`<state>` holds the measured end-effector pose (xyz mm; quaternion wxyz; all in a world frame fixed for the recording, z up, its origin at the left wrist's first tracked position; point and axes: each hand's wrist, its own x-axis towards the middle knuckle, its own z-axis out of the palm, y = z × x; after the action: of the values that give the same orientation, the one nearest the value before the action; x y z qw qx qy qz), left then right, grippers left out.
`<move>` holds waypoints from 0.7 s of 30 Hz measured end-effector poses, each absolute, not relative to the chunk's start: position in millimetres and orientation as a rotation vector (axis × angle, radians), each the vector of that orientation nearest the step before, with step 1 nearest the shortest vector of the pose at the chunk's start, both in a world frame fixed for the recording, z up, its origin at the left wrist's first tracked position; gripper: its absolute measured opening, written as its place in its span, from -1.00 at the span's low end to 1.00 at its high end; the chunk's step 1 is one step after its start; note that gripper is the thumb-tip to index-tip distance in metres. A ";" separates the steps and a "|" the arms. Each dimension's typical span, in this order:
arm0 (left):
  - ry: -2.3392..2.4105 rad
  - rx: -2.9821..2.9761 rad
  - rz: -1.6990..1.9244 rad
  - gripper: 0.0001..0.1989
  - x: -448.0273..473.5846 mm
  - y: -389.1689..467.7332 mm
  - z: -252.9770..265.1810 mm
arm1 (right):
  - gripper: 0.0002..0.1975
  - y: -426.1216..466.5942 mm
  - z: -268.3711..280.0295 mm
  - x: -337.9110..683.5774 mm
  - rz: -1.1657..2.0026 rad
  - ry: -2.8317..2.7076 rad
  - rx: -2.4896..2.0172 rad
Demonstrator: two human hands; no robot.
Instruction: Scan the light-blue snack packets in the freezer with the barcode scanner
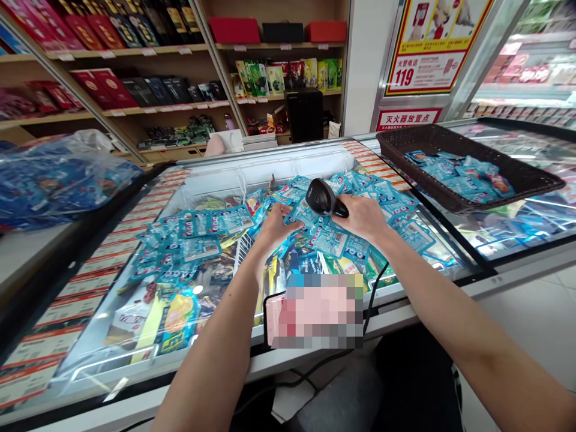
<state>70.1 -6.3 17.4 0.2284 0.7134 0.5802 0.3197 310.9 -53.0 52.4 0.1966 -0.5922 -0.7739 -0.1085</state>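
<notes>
Your right hand [362,217] is wrapped round the handle of the black scanner [320,197], over the middle of the freezer [402,317]. Your left hand [275,228] looks loose, fingers apart, by the blue packets [330,240]. The scanner seems hard and light; packets seem soft, slippery: pinch their edges.

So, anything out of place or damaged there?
The blue packets look untidy, strewn loosely and overlapping at odd angles across the chest freezer. No clear damage or spill shows. A pixelated patch covers much of the phone.
</notes>
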 end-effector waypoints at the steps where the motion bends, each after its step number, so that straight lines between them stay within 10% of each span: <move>1: 1.574 1.914 0.929 -0.48 68.6 -5.0 16.0 | -0.67 -52.8 52.1 310.9 -0.303 -2.169 -1.657; 21: 1.362 1.674 1.413 -0.64 66.0 1.4 10.0 | -0.69 -52.8 49.9 310.8 -0.299 -2.201 -1.588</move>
<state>66.0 1.4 10.0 0.2774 0.6234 0.5074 0.5264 310.8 -52.8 49.9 0.2041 -0.5693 -0.7892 -0.1071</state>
